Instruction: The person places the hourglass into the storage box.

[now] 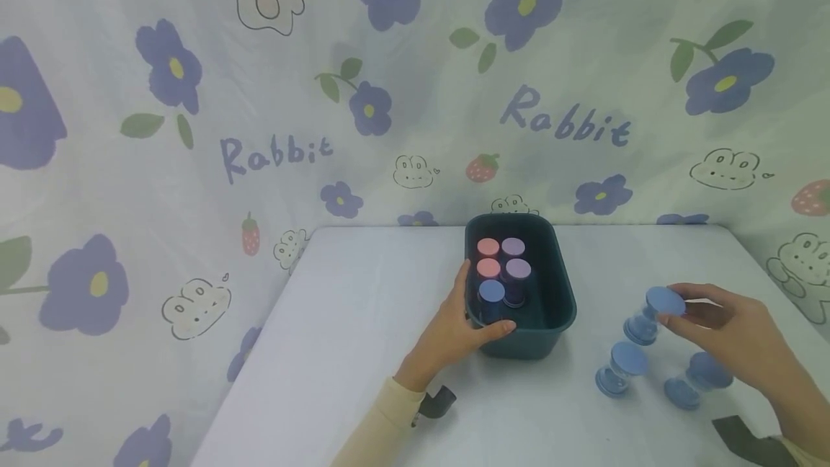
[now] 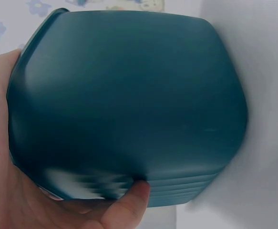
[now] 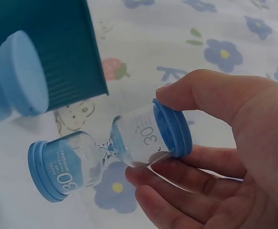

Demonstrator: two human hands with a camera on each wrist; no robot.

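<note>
A dark teal bin (image 1: 558,308) stands on the white table (image 1: 363,323) and holds several hourglass timers (image 1: 502,269) with pink, purple and blue caps. My left hand (image 1: 460,326) grips the bin's near left corner, thumb along the front wall. In the left wrist view the bin's wall (image 2: 129,95) fills the frame, with my left hand (image 2: 57,212) under it. My right hand (image 1: 713,319) holds a blue hourglass (image 1: 655,312) by one cap, tilted, to the right of the bin. In the right wrist view my right hand (image 3: 234,157) pinches this clear hourglass (image 3: 143,136), marked 30.
Two more blue hourglasses (image 1: 619,370) (image 1: 700,377) lie on the table in front of my right hand. One of them (image 3: 19,76) shows beside the bin (image 3: 48,47) in the right wrist view. A flower-and-rabbit cloth (image 1: 194,164) hangs behind and to the left.
</note>
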